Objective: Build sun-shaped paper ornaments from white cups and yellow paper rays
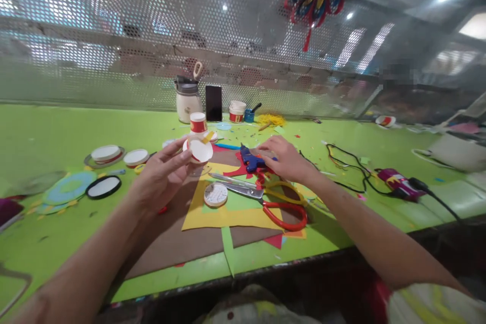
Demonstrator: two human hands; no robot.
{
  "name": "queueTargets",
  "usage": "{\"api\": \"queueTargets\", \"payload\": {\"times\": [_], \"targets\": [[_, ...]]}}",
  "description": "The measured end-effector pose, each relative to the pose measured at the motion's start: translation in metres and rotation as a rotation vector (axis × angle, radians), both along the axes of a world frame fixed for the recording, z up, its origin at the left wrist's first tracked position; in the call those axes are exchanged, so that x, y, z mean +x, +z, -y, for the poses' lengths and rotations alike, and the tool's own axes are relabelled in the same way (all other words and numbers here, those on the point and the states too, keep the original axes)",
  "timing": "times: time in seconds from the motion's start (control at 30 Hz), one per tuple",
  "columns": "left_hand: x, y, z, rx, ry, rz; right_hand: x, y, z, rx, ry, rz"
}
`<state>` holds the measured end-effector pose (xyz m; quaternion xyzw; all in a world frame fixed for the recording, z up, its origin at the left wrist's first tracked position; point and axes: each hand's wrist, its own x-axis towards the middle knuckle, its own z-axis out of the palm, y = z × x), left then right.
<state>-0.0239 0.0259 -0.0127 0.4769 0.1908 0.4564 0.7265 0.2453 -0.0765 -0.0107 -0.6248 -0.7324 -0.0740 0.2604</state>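
Observation:
My left hand (165,172) holds a small paper cup (200,152) between thumb and fingers, its white round face tilted toward me. A small yellow strip (208,137) sticks up at its rim. My right hand (283,158) is closed around the handle end of a blue hot glue gun (251,160), its nozzle pointing up and left near the table. Below and between my hands lie large scissors (243,190) with one red and one yellow handle loop. A round white patterned disc (215,195) rests beside the blades on yellow sheet (197,215).
A brown sheet (167,248) lies under the yellow one. White lids (106,153) and blue paper rings (70,187) sit at left. At the back stand a bottle (188,104), a phone (213,103) and paper cups (237,111). A black cord (351,164) runs to a purple power block (398,184).

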Motion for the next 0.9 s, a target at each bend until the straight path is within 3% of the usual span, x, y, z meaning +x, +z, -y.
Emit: {"api": "queueTargets", "payload": {"times": [0.1, 0.2, 0.4, 0.63, 0.9], "targets": [[0.000, 0.003, 0.001, 0.030, 0.020, 0.054, -0.020, 0.011, 0.001, 0.146, 0.039, -0.068], [0.000, 0.006, 0.002, 0.034, 0.014, 0.078, -0.035, 0.016, -0.003, 0.170, 0.102, -0.093], [-0.002, 0.010, 0.000, 0.028, 0.066, 0.079, -0.054, 0.017, -0.014, -0.017, 0.148, 0.002], [-0.021, 0.029, -0.013, 0.012, 0.282, 0.230, -0.081, 0.021, -0.026, -0.293, 0.173, 0.113], [-0.045, 0.043, -0.021, 0.093, 0.488, 0.318, -0.082, 0.019, -0.059, -0.259, 0.212, 0.055]]}}
